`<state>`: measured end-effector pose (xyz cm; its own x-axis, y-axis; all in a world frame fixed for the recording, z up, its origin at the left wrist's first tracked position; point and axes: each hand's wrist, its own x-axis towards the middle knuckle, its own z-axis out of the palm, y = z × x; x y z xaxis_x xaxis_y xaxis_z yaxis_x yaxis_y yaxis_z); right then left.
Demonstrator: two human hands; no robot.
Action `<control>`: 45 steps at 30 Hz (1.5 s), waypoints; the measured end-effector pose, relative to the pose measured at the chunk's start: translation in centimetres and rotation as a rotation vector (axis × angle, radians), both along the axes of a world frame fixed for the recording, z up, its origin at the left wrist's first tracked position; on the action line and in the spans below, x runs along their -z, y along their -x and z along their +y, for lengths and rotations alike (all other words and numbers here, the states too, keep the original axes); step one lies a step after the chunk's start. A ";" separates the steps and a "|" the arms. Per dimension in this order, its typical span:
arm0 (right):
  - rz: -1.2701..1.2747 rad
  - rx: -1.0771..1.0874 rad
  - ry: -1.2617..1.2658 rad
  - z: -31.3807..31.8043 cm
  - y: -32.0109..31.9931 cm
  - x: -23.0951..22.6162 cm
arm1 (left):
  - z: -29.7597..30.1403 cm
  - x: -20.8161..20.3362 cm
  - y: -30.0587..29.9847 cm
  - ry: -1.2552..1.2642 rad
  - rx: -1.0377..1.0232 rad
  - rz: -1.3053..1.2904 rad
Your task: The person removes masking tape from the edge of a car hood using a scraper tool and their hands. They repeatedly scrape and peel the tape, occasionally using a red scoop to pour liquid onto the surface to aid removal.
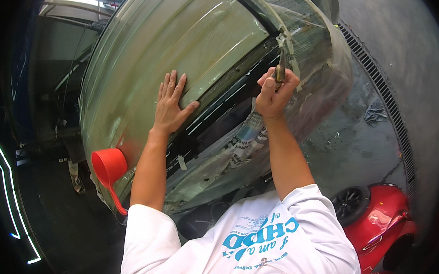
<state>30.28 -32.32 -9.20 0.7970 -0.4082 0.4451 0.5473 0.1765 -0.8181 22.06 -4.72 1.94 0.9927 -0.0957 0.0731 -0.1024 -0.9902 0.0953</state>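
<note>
My left hand (170, 104) lies flat with fingers spread on a vehicle's dull green roof panel (149, 57), close to its dark side edge. In my right hand (277, 93) is a small hand tool (281, 72) with a brownish handle and a narrow metal end. The fingers are wrapped round the handle. Its tip points away from me, at the corner where the roof edge meets the masked front part. I cannot tell whether the tip touches it. A red plastic dipper (109, 165) rests on the roof to the left, its handle hanging over the near edge.
Clear plastic sheeting (323, 88) with tape covers the vehicle's right part. Printed masking paper (241, 143) runs along its side. A drain grate (383, 87) curves across the wet floor, with a crumpled sheet (376, 113) beside it. A red car (380, 222) stands at lower right.
</note>
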 end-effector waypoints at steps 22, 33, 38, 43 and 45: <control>0.713 0.147 0.360 1.2 1.5 -6.0 | -0.4 1.5 -0.8 -0.058 -0.037 -0.072; 0.663 0.350 0.696 5.7 0.8 -7.0 | 0.1 1.5 -0.6 -0.025 -0.035 -0.050; 0.789 0.425 0.719 7.0 -0.7 -8.9 | -0.6 0.9 -0.7 -0.034 -0.038 -0.020; 0.769 0.364 0.645 9.1 0.3 -9.1 | 0.0 0.9 -0.6 -0.084 -0.043 -0.005; 0.789 0.360 0.636 8.2 -0.3 -9.4 | -0.4 0.8 -0.8 -0.089 -0.031 -0.006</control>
<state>30.58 -24.16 0.17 0.8312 -0.5515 0.0709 -0.2409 -0.4721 -0.8480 22.83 -5.10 1.17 0.9949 -0.0715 0.0718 -0.0721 -0.9974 0.0064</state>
